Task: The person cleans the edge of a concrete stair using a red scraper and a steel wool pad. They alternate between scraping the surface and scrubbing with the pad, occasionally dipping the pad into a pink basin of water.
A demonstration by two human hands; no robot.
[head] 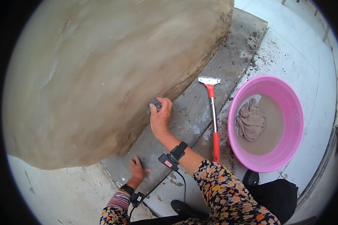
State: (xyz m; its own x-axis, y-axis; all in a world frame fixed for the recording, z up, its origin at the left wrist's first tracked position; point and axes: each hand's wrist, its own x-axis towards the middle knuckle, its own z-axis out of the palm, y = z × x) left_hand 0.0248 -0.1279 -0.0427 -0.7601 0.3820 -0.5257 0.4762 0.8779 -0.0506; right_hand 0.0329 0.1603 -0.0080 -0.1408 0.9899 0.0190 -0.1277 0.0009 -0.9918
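Observation:
A grey metal scouring pad (pixel 154 106) is gripped in my right hand (pixel 161 118), which presses it against the lower side of a large, smooth, brownish stone (pixel 101 78). Dirt stains run along the stone's bottom edge. My left hand (pixel 138 170) rests on the grey slab (pixel 155 146) under the stone, fingers spread and holding nothing. To the right of my right hand, a scraper (pixel 212 112) with a red handle and a wide white metal head lies across the slab and its edge.
A pink plastic basin (pixel 294 121) stands on the white tiled floor (pixel 295 56) at the right. Murky water (pixel 274 135) and a wet brownish cloth (pixel 250 121) are in it. Dark crumbs of debris (pixel 252 63) lie over the slab's far end. My black shoe (pixel 183 208) is below.

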